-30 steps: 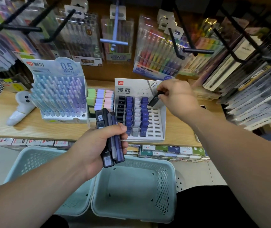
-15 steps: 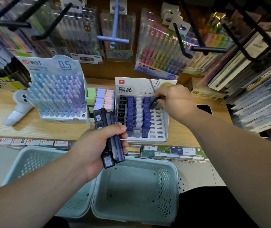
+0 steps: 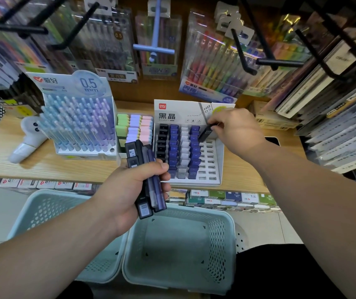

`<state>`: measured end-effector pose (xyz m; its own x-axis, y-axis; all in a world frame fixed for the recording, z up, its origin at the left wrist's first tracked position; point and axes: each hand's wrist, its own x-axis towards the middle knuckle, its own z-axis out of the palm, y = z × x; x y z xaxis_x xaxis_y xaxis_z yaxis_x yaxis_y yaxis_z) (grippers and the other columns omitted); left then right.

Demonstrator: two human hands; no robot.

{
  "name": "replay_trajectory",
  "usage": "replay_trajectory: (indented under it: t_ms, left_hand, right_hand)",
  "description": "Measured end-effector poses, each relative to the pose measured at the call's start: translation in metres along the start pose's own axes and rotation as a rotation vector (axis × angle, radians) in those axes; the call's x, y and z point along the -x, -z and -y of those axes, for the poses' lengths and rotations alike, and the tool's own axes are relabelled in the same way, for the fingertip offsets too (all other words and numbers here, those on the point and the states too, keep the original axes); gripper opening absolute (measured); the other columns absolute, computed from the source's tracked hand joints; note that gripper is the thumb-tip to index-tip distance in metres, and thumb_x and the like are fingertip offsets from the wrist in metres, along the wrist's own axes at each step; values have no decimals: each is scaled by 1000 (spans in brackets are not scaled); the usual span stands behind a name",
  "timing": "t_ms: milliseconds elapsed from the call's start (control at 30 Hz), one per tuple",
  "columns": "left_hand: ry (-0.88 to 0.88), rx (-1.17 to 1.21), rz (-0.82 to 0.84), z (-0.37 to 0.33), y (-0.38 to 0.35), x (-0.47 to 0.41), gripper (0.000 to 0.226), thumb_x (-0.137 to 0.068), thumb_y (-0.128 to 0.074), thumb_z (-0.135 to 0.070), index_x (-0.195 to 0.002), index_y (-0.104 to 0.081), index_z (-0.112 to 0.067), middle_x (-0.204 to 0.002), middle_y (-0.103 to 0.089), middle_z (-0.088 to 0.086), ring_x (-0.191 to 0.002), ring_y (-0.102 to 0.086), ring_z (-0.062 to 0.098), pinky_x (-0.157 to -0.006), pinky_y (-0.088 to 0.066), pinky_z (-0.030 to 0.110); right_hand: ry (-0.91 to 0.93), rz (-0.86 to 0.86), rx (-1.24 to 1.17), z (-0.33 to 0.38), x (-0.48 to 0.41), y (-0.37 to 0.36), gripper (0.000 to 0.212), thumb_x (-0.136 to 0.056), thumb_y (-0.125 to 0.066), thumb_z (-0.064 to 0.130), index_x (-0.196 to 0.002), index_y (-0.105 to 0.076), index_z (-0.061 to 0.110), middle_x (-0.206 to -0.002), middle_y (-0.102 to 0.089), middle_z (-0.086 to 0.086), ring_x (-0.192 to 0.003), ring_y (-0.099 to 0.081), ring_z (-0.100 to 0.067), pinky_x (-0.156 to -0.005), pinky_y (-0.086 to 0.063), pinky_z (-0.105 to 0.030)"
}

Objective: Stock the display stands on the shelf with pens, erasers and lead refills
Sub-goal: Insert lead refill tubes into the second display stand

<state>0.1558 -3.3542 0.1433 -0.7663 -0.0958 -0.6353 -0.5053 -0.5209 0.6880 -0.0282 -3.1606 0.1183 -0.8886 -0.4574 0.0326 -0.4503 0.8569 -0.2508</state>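
Black plastic: pinching one lead refill case in the right grip, tilted just above empty slots of the refill stand. Clutching spare cases in the left grip. Got four columns filled left of that pinch; reckon pens and erasers done.

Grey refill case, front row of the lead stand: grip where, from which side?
Probably pinch the grey refill case by its top, from above, fingers front and back: it stands upright in the stand, blue cases tight on both sides.
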Motion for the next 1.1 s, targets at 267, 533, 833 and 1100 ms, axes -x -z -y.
replay_trajectory:
  t_ms: [267, 533, 833, 1100]
  left_hand:
    - [-9, -10, 0, 1, 1, 1, 14, -81, -73, -12, -94, -68, -13, -79, -67, 9, -62, -63, 22, -67, -55, 35]
    - [1, -8, 0, 0, 1, 1, 16, -77, -74, -13, -93, -69, -13, -79, -68, 9, -63, -64, 23, -65, -55, 34]
    - [-17, -1, 19, 1, 3, 3, 13, -81, -73, -10, -93, -69, -13, -80, -67, 11, -63, -63, 24, -75, -52, 39]
    - [-44, -32, 76, 0, 0, 6, 20, -62, -81, -18, -79, -72, -17, -72, -62, 7, -60, -60, 23, -63, -55, 35]
  right_hand:
    - [-4, 73, 66, 2, 0, -6, 22, -96, -63, 20, -114, -74, 26, -114, -69, -6, -107, -61, -33, -87, -52, -40]
    - [0, 90, 152, 9, -5, -18, 38, -97, -50, 8, -122, -71, 26, -119, -65, -8, -108, -60, -38, -75, -41, -33]
    - [-5, 117, 223, 11, 4, -17, 35, -99, -53, 17, -130, -67, 27, -129, -52, -7, -109, -59, -38, -84, -52, -43]
    - [-7, -60, -249, 54, 12, 11, 37, -95, -63, 47, -81, -70, 13, -73, -66, -1, -73, -63, -18, -68, -52, -36]
